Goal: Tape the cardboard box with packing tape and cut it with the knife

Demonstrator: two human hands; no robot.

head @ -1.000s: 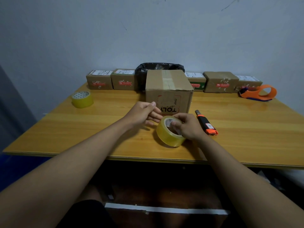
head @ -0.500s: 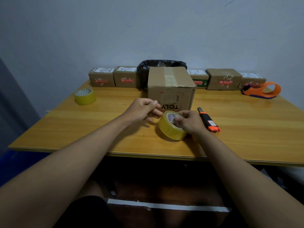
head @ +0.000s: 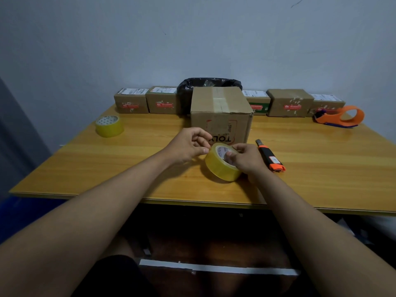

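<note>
A brown cardboard box (head: 220,113) with old tape along its top seam stands in the middle of the wooden table (head: 107,168). Just in front of it a yellowish roll of packing tape (head: 218,168) stands tilted on its edge. My right hand (head: 246,159) grips the roll, with fingers inside its core. My left hand (head: 188,146) is at the roll's upper left rim, thumb and fingertips pinched together against the tape's surface. An orange and black utility knife (head: 271,157) lies on the table just right of my right hand.
A second tape roll (head: 109,126) lies flat at the table's left. An orange tape dispenser (head: 340,116) sits at the back right. Several small labelled cardboard boxes (head: 289,102) and a black-lined bin (head: 210,84) line the wall behind the box.
The view has shifted slightly. My left hand's fingers have closed in on the roll's rim; the right hand keeps its grip on the roll, which stays in place.
</note>
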